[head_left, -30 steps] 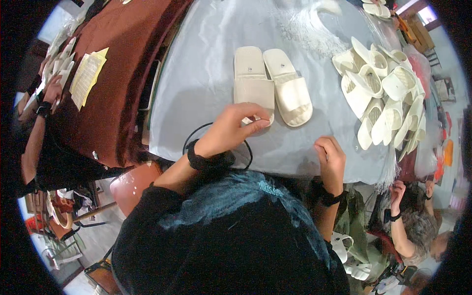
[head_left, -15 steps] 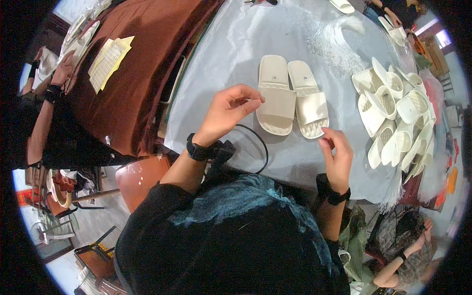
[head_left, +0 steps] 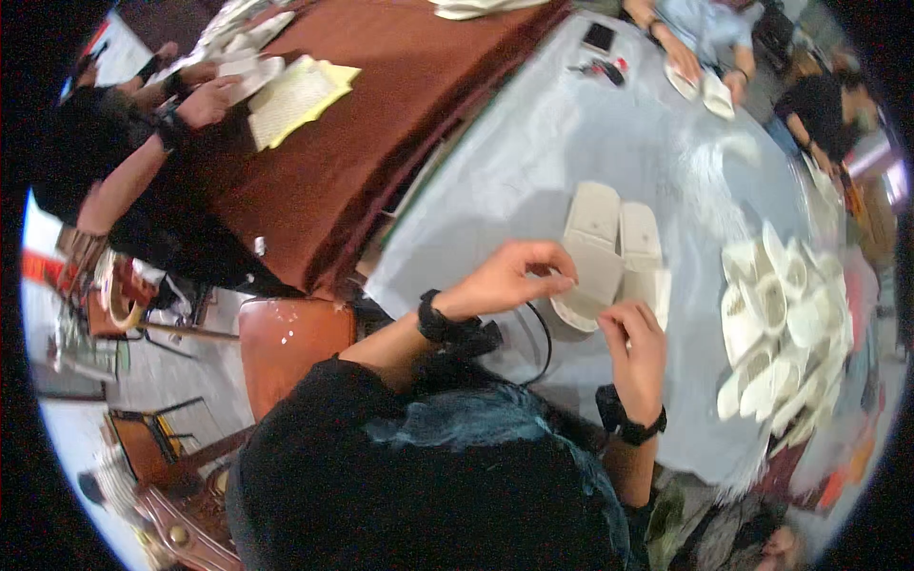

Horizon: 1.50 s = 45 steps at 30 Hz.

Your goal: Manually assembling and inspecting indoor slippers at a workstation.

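Over on the far left, another person's hand (head_left: 205, 103) rests by a sheet of pale yellow paper (head_left: 295, 95) on the brown tablecloth (head_left: 381, 143), with a brown chair seat (head_left: 290, 338) below it at the table's near edge. Next comes the pale grey table cover (head_left: 533, 162), and on it the wearer's left hand (head_left: 500, 281), a black wristband behind it, with fingers curled and fingertips pinched at the near edge of the left slipper of a cream pair of slippers (head_left: 609, 252); whether it truly grips the sole or only presses it cannot be told. A black cable (head_left: 545, 343) loops on the cover just beneath that hand. The pair lies side by side, soles touching, in the middle of the cover. The right hand (head_left: 636, 347) sits just below the pair's right slipper, fingers loosely bent and touching its near end, holding nothing that can be made out. Farther right, a loose heap of white slippers (head_left: 781, 333) spreads along the table's edge, not in any box or tray. At the top right, a second person's hands (head_left: 681, 67) hold another pale slipper, near a dark phone (head_left: 600, 38).
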Motion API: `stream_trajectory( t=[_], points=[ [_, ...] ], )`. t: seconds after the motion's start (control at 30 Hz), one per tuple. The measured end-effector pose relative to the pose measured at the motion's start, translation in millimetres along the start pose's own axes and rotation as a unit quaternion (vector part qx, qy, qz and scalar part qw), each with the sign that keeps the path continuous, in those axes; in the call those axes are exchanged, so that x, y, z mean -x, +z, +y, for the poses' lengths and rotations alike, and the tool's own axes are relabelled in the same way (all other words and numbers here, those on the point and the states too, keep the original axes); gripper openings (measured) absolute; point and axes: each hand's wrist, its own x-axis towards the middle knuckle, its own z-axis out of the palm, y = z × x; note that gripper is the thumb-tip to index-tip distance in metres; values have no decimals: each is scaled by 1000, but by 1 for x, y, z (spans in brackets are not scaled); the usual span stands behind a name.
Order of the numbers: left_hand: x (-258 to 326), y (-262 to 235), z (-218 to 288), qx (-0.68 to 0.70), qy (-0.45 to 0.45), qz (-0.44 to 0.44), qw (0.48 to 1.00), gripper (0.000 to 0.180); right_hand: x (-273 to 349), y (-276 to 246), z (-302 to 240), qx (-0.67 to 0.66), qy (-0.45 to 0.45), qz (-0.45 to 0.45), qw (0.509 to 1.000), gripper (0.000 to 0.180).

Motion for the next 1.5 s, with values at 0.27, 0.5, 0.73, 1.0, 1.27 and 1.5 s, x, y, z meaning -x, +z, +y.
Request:
stream_trajectory(
  t=[0.27, 0.5, 0.73, 1.0, 1.27, 1.5],
  points=[
    [3, 0, 5, 27, 17, -19, 999, 14, -5, 9, 2, -11, 19, -46, 999, 7],
    [5, -10, 8, 17, 2, -24, 1000, 15, -5, 5, 13, -89, 61, 1, 994, 7],
    [4, -5, 8, -37, 12, -53, 998, 17, -2, 10, 9, -164, 112, -10, 980, 6],
    [3, 2, 8, -62, -4, -83, 995, 16, 4, 12, 11, -127, 66, -61, 988, 10],
    [3, 2, -1, -38, -30, -77, 996, 15, 3, 10, 15, -115, 85, -2, 990, 6],
    [-3, -13, 9, -90, -60, -65, 992, 12, 6, -16, 11, -206, 173, 39, 962, 5]
  ],
)
